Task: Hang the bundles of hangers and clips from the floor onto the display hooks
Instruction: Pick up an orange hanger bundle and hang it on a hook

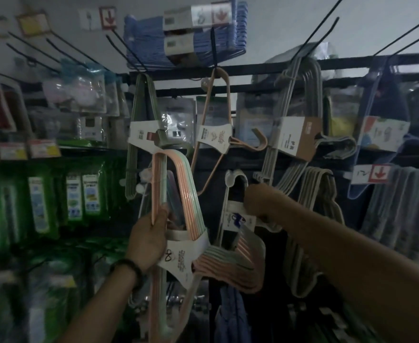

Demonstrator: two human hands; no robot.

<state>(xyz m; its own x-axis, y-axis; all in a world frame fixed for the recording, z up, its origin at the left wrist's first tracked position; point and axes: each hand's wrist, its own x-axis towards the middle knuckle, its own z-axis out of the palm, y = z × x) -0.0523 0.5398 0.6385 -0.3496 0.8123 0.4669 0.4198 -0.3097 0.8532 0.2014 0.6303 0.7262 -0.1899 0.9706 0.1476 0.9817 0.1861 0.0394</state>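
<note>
My left hand (149, 240) grips a bundle of pastel pink and green hangers (178, 186) wrapped in a white paper band, held up in front of the display. My right hand (259, 200) is closed on a white hanger bundle (233, 214) with a blue-printed label, low on the rack. Above them hang other bundles: green hangers (141, 115), a single peach hanger (218, 125), and grey hangers (295, 115) with a brown card. Black display hooks (213, 48) stick out from the wall overhead.
Green packaged goods (40, 201) fill the shelves at left. Blue hangers (186, 38) sit on the top hooks. A blue hanger pack (381, 134) and grey towels (406, 206) hang at right. Several long bare hooks (327, 28) reach out above.
</note>
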